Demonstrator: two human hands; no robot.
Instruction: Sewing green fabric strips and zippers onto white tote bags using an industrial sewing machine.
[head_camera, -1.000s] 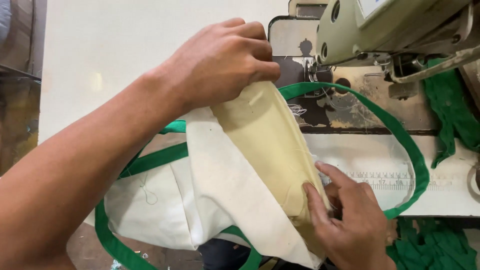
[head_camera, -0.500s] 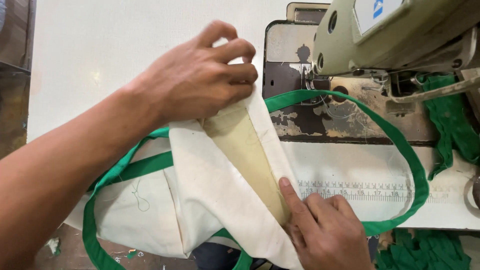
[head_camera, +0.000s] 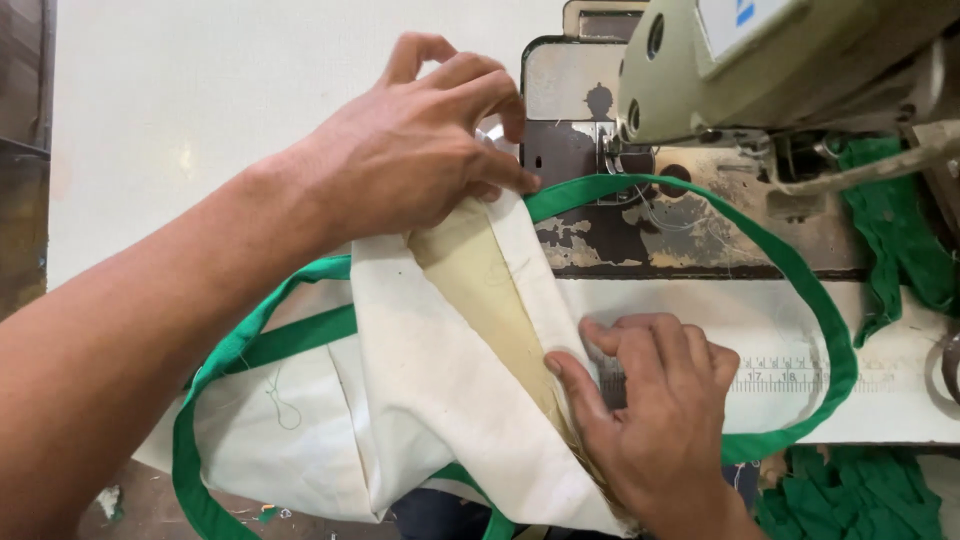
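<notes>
- Cream cloth bag (head_camera: 430, 400), trimmed with green binding (head_camera: 820, 330), lay draped over the front edge of the sewing table (head_camera: 880, 410), partly hanging below it.
- Was pinched at its upper end by the left hand (head_camera: 410, 160), fingers curled and closed narrow over the white cloth close to the needle area of the sewing machine (head_camera: 780, 70).
- Was pressed down at its lower end by the right hand (head_camera: 660, 420), fingers spread flat, thumb laid along the fold; no closed grasp there, only a flat hold.
- Showed, between the two hands, a yellowish tan inner strip (head_camera: 490, 300) lying inside the opened fold, flanked on both sides by white cloth.
- Had nothing else visible inside; the interior past the fold stayed hidden.
- Ran a green binding loop outward from the left-hand pinch, around to the right of the right hand and back under it.
- Rested just beyond the left-hand pinch: the worn metal bed plate (head_camera: 660, 230) of the machine, paint chipped.
- Lay just past the right hand's fingertips: a printed ruler strip (head_camera: 800, 378) on the pale tabletop.
- Sat heaped farther right of the grip and below the table edge: loose green fabric (head_camera: 890, 240).
- Stood behind the left hand: a plain pale wall (head_camera: 200, 100).
</notes>
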